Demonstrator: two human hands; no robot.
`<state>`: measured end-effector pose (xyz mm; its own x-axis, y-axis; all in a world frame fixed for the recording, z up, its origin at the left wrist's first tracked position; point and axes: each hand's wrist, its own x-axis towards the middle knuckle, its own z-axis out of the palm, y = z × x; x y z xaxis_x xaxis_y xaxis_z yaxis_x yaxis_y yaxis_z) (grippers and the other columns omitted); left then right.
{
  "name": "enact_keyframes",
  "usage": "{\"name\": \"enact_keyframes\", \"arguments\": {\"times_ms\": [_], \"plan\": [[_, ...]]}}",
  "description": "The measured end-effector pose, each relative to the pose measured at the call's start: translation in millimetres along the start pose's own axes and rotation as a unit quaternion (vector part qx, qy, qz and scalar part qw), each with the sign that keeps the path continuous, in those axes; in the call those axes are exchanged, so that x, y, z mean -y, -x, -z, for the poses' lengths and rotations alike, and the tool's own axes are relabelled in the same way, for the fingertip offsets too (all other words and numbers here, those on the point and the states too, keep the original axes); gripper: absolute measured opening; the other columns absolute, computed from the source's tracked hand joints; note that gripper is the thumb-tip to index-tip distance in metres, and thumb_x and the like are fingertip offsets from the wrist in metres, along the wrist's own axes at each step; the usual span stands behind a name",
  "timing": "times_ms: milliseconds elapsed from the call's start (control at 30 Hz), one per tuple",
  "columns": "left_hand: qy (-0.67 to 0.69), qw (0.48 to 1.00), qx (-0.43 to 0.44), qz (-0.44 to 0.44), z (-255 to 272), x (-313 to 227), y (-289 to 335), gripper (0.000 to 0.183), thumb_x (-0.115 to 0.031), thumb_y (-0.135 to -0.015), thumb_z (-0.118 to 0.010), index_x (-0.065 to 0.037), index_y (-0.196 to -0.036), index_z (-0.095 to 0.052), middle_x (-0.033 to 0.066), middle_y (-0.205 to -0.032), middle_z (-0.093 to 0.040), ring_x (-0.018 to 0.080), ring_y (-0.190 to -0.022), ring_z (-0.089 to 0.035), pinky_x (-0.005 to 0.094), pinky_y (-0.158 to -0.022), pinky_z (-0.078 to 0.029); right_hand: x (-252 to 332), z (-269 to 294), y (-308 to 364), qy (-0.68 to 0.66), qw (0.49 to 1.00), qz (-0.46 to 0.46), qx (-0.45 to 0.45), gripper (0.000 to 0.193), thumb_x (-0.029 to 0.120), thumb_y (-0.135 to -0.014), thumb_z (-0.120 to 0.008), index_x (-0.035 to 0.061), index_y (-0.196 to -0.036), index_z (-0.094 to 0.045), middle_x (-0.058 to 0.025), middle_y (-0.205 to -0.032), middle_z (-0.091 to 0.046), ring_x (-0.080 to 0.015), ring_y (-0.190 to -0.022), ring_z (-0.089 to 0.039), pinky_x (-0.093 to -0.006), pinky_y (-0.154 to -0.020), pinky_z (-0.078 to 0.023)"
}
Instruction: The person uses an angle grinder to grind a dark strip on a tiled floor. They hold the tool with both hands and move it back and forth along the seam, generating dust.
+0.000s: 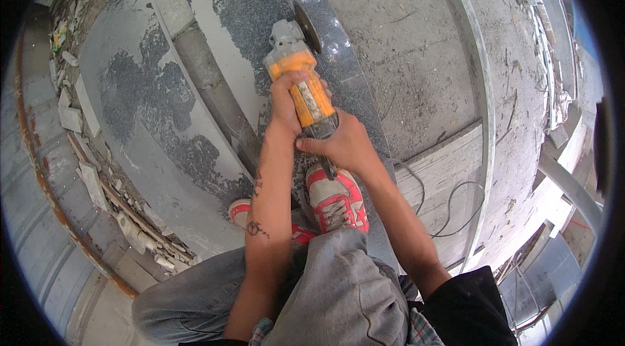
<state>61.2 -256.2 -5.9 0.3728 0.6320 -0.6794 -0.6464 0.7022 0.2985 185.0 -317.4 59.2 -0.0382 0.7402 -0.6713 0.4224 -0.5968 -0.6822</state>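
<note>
Both my hands hold an orange and grey angle grinder (306, 89). My left hand (284, 102) is wrapped round the front of its orange body, behind the grey gear head. Further back, my right hand (342, 144) grips the dark rear handle. The cutting disc (308, 28) stands on edge at the right of the head, over a dark speckled stone slab (342, 66). Whether the disc touches the stone I cannot tell. My foot in a red and white shoe (335, 199) rests on the slab just behind the grinder.
Dust-covered slabs (140, 92) lie to the left, with broken stone pieces (94, 186) and a rusty pipe (39, 170) beyond. On the right, a long pale strip (478, 79) crosses dusty concrete ground (423, 53). A dark cable (449, 216) loops near my right forearm.
</note>
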Motion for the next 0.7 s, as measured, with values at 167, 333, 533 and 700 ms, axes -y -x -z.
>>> {"name": "enact_keyframes", "arguments": {"times_ms": [167, 333, 533, 700], "plan": [[-0.025, 1.0, -0.013, -0.01, 0.2, -14.4, -12.6, 0.038, -0.027, -0.074, -0.059, 0.0, -0.099, -0.053, 0.0149, -0.078, -0.06, 0.0268, -0.066, -0.063, 0.0379, -0.061, -0.056, 6.4, -0.3, -13.8, 0.004, 1.0, -0.018, 0.006, 0.062, 0.035, -0.06, -0.084, -0.0019, -0.104, -0.062, -0.0174, -0.095, -0.069, -0.0282, -0.09, -0.066, -0.0359, -0.084, -0.048], [-0.001, 1.0, -0.014, 0.007, 1.6, 0.1, 2.6, 0.037, -0.026, -0.073, -0.06, 0.0, -0.099, -0.053, 0.0153, -0.078, -0.06, 0.0271, -0.066, -0.063, 0.0385, -0.061, -0.056, -0.3, -2.7, 3.7, -0.003, 1.0, -0.009, -0.002, 0.063, 0.036, -0.06, -0.085, -0.0021, -0.105, -0.061, -0.0177, -0.096, -0.068, -0.0287, -0.091, -0.066, -0.0359, -0.084, -0.049], [0.001, 1.0, 0.011, 0.005, 5.9, 18.5, 19.5, 0.034, -0.024, -0.073, -0.061, 0.0, -0.097, -0.054, 0.015, -0.078, -0.06, 0.0273, -0.067, -0.064, 0.0392, -0.062, -0.056, -10.8, -5.8, 26.1, -0.004, 1.0, -0.024, -0.008, 0.07, 0.038, -0.058, -0.084, -0.0045, -0.108, -0.059, -0.0232, -0.095, -0.067, -0.038, -0.093, -0.066, -0.0407, -0.083, -0.05], [0.0, 1.0, 0.013, -0.001, 4.0, 6.8, 6.1, 0.035, -0.024, -0.073, -0.06, 0.0, -0.098, -0.054, 0.0147, -0.078, -0.06, 0.0268, -0.067, -0.064, 0.039, -0.062, -0.056, -5.2, -3.9, 7.3, 0.012, 1.0, -0.002, -0.014, 0.061, 0.034, -0.06, -0.084, -0.0019, -0.104, -0.062, -0.0174, -0.096, -0.068, -0.0277, -0.09, -0.066, -0.0359, -0.084, -0.049]]}}
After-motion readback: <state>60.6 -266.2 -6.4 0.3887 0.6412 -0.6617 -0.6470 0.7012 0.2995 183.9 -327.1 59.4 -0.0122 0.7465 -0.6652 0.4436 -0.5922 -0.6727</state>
